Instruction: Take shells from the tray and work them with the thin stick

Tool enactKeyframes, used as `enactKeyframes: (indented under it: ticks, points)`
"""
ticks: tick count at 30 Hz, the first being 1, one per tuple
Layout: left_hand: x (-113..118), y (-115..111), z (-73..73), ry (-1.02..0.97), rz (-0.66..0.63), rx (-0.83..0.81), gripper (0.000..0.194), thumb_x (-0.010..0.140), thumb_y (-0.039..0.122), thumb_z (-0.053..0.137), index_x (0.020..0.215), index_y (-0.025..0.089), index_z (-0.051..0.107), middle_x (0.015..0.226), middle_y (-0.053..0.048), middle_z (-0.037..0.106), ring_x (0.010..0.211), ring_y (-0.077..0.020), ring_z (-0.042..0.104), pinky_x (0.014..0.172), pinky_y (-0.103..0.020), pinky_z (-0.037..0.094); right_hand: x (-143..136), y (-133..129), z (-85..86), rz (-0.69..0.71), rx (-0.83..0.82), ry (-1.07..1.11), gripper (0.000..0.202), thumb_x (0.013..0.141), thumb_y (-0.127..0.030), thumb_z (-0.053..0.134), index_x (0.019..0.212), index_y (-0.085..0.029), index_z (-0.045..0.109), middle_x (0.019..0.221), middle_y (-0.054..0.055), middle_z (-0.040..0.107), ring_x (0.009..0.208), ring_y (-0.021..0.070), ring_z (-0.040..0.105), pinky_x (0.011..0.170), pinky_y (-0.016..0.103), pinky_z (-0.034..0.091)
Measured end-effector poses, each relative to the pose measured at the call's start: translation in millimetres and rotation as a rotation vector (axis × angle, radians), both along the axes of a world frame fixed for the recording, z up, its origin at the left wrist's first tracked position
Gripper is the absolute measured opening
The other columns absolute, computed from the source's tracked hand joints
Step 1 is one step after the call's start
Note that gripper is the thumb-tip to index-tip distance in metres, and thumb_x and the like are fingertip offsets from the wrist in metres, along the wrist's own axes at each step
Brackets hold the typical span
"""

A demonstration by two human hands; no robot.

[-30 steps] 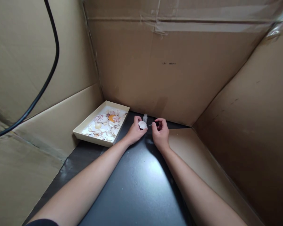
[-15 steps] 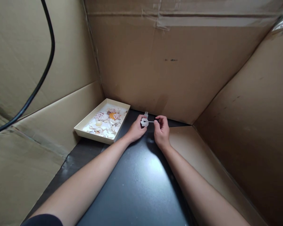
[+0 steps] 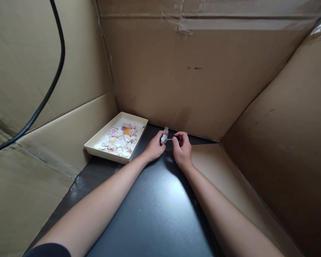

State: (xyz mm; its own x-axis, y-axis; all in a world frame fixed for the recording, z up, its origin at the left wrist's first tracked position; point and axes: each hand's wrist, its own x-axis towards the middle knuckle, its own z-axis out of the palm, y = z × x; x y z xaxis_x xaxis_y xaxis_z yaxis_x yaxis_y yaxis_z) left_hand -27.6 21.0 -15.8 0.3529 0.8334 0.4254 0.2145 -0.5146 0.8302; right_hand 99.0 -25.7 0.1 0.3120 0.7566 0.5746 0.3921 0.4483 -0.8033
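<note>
My left hand [image 3: 155, 146] is closed, with a small white shell-like piece [image 3: 164, 139] pinched between thumb and fingers. Its exact kind is too small to make out. From the right, a thin whitish stick [image 3: 169, 139] reaches to this piece, and its tip seems to touch it. The stick's other end is pinched in the fingertips of my right hand [image 3: 183, 149]. Just behind the left fingers a small clear ridged object [image 3: 166, 129] shows, partly hidden. Both hands are above the dark tabletop [image 3: 149, 207], near its far edge.
A shallow cream tray [image 3: 107, 156] with several shells and white shell pieces [image 3: 123, 142] stands to the left of my hands. Cardboard walls [image 3: 160, 71] enclose the table on the sides and back. A flat cardboard strip [image 3: 211, 160] lies at right. A black cable [image 3: 59, 67] hangs at left.
The white piece has turned in my left fingers and looks narrower. My right hand has moved slightly left with the stick, so less of the stick shows.
</note>
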Motion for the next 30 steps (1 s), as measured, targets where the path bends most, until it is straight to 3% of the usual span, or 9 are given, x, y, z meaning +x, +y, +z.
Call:
enactKeyframes:
  ticks: [12,19,30]
  points:
    - [1.3,1.3,-1.8,-0.007,-0.007,-0.001,0.049,0.067,0.001,0.048,0.112,0.019,0.052,0.103,-0.003,0.061,0.088,-0.0132,0.057,0.079,-0.024,0.045,0.6,-0.4,0.4,0.011,0.018,0.003,0.013,0.084,-0.031,0.051,0.091,-0.02,0.052,0.072,-0.003,0.049,0.062,0.0117,0.044,0.06,0.025,0.036]
    - [2.0,0.2,-0.7,0.02,0.032,-0.036,0.047,0.068,0.002,0.051,0.112,0.019,0.051,0.095,-0.003,0.061,0.077,-0.0124,0.056,0.073,-0.024,0.045,2.8,2.1,-1.7,-0.022,0.024,0.007,0.015,0.086,-0.033,0.049,0.092,-0.02,0.052,0.075,-0.001,0.051,0.064,0.0123,0.045,0.062,0.025,0.037]
    - [1.6,2.5,-4.7,0.008,0.016,-0.049,0.043,0.07,0.005,0.051,0.11,0.02,0.052,0.094,-0.001,0.061,0.081,-0.0124,0.056,0.075,-0.024,0.045,1.4,0.9,-0.8,0.01,0.001,-0.018,0.014,0.084,-0.031,0.051,0.093,-0.02,0.051,0.072,-0.003,0.049,0.062,0.0117,0.044,0.059,0.025,0.036]
